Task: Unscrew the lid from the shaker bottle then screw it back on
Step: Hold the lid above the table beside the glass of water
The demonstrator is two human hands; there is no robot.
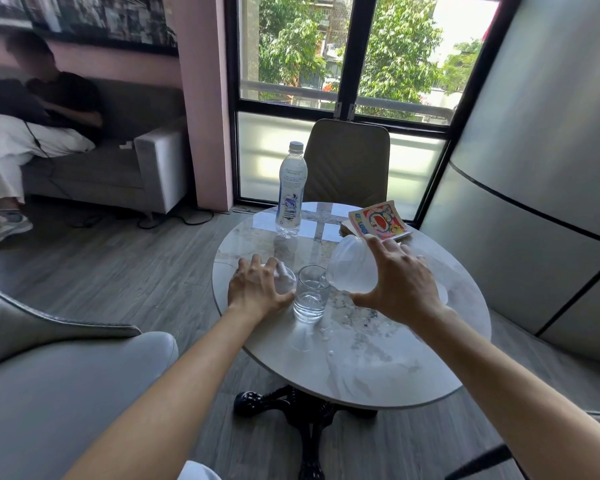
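Note:
The translucent shaker bottle (352, 266) has no lid on it. My right hand (400, 282) holds it tilted above the round marble table (361, 362), fingers spread over its side and thumb underneath. Its open mouth points down-left at the rim of a clear drinking glass (310, 296) that has water in it. The clear lid (286, 277) with a small spout lies on the table just left of the glass. My left hand (257, 289) is closed over the lid and hides most of it.
A capped water bottle (291, 192) stands at the table's far side and a comic book (378, 221) lies at the back right. Water drops (326, 332) sit in front of the glass. A chair (347, 161) faces me, an armchair (49, 375) is at my left, and a person sits on a sofa (118, 168).

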